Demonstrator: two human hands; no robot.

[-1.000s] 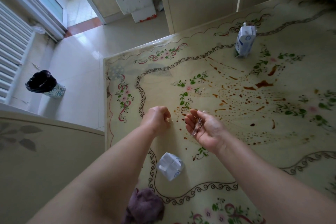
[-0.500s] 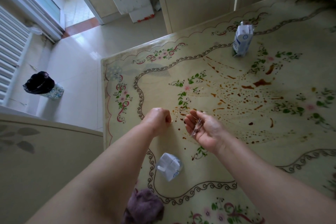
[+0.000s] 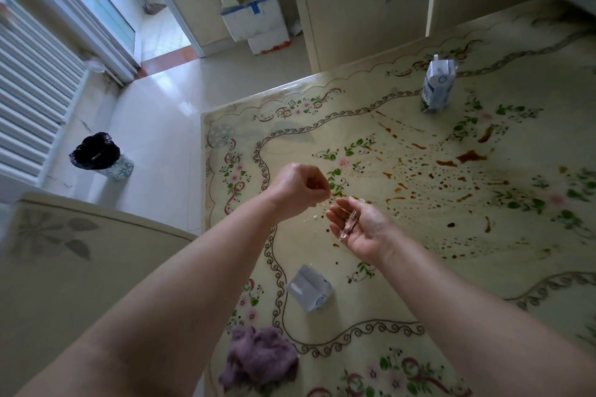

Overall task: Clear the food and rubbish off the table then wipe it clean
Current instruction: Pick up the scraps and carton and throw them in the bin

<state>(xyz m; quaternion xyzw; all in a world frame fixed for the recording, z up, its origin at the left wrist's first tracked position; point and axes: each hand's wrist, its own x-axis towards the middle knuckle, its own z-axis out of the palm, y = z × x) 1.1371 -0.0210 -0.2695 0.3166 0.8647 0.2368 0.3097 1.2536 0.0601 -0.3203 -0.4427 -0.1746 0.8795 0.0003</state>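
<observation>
**While gathering scraps by pinch: light, small, easily lost**

Hovering above the table [image 3: 419, 316], left grip [image 3: 298, 188] curled tight with fingertips pressed together, just over a scatter of pale crumbs [image 3: 314, 217]. Too small to tell whether any crumb sits in that pinch. Close beside it, right grip [image 3: 361, 229] turned palm-up and loosely cupped, cradling a clear plastic wrapper [image 3: 348, 226] across the fingers.

Probably near weightless and slick, that wrapper: best kept low in the cupped palm, never tilted. Crumbs likely dry and brittle, so pick with fingertip pads or sweep into the palm, without pressing.

Lying on its side towards the near edge, crushed carton [image 3: 309, 288]: light, thin-walled, likely safe to take by the flattened body. Standing well apart at the far side, second carton [image 3: 438, 87]: take around the middle and keep upright in case of leftover liquid.

Sticky-looking brown spills [image 3: 451, 171] best left for the purple cloth [image 3: 258, 358].
</observation>
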